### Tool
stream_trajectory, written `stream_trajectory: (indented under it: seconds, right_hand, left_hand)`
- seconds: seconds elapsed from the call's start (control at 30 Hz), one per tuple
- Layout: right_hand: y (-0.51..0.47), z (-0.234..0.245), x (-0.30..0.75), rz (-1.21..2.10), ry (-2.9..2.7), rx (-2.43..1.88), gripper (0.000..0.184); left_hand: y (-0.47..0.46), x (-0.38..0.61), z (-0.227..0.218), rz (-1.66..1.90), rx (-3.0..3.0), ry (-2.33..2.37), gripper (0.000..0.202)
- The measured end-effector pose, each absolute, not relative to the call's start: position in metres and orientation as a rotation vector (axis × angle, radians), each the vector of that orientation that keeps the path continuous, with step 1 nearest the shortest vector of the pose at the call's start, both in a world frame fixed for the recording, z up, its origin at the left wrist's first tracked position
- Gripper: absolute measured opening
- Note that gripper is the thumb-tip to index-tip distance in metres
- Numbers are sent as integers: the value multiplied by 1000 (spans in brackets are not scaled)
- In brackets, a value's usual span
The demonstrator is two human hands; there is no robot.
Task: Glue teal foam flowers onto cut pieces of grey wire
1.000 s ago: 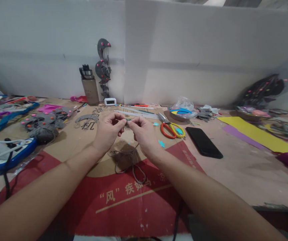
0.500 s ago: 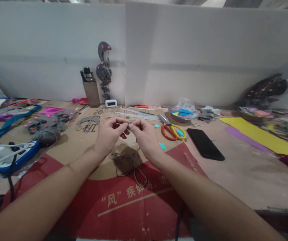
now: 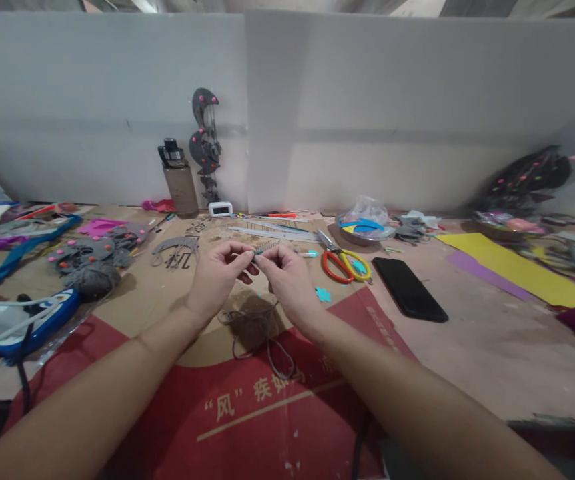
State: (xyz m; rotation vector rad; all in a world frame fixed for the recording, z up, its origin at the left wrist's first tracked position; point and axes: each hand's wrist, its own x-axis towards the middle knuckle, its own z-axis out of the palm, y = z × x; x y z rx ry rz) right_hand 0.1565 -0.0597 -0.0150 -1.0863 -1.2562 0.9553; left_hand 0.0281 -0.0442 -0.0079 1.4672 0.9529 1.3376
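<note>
My left hand (image 3: 217,272) and my right hand (image 3: 290,280) meet above the middle of the table, both pinched on the same small grey piece (image 3: 262,248) that sticks out between the fingertips. A loose tangle of grey cord (image 3: 257,327) lies on the cardboard right under the hands, and a strand seems to rise towards my right hand. A small teal cut-out (image 3: 323,294) lies just right of my right wrist.
Red-and-yellow scissors (image 3: 343,262) and a black phone (image 3: 409,298) lie to the right. A bottle (image 3: 180,181) and a small clock (image 3: 220,209) stand at the back wall. Grey felt shapes (image 3: 92,250) and a blue tool (image 3: 37,320) sit left; yellow sheet (image 3: 517,270) at right.
The hands have stayed together on the small piece, with the fingers shifting a little. The piece now sticks out more clearly between the fingertips. The view has moved slightly.
</note>
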Motion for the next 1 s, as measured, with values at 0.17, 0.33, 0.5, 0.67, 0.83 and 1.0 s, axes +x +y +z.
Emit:
stream_trajectory:
  seconds: [0.17, 0.33, 0.5, 0.67, 0.83, 1.0]
  right_hand:
    - [-59, -18, 156, 970, -1256, -1066, 20]
    - [-58, -19, 155, 975, -1263, -1059, 19]
    - [-58, -18, 154, 976, -1250, -1029, 20]
    - [-60, -17, 154, 914, -1265, -1059, 20]
    - [-59, -17, 154, 875, -1288, -1113, 21]
    - [-56, -19, 153, 865, -1291, -1127, 22]
  left_hand:
    - [-43, 29, -8, 1333, 1416, 960, 20]
    - [-43, 30, -8, 1337, 1384, 968, 20]
    - [-42, 31, -9, 1342, 1356, 966, 19]
    - [-44, 31, -8, 1347, 1356, 977, 19]
    - [-46, 31, -7, 1358, 1425, 1015, 16]
    - [-44, 31, -11, 1349, 1414, 1026, 16]
